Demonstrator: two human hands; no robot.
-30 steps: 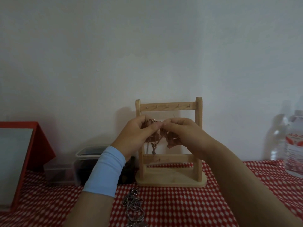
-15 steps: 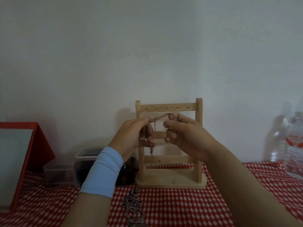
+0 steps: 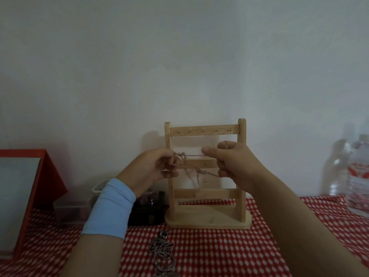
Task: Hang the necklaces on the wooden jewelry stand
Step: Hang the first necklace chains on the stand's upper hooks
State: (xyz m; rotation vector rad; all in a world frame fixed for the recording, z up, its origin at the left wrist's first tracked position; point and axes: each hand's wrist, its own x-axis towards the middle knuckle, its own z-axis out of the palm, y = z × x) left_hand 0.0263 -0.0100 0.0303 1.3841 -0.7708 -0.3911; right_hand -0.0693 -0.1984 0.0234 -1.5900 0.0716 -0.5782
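Note:
The wooden jewelry stand (image 3: 205, 131) stands upright against the wall, with three crossbars and small hooks along the top bar, all bare. In front of its middle bar I hold a thin chain necklace (image 3: 191, 155) stretched between both hands. My left hand (image 3: 151, 168) pinches one end at the stand's left post. My right hand (image 3: 233, 166) pinches the other end near the right post, and loose loops of the chain dangle between them. A second, silver necklace (image 3: 162, 254) lies in a heap on the tablecloth below.
The table has a red and white checked cloth (image 3: 209, 252). A red box (image 3: 30, 192) stands at the left, with clear plastic containers (image 3: 75, 206) and a dark box (image 3: 147, 210) beside the stand. A water bottle (image 3: 357, 176) stands at the right.
My hands have moved apart and a little lower, pulling the chain out into a straight line across the stand's middle bar. The stand and the heap of silver chain have not moved.

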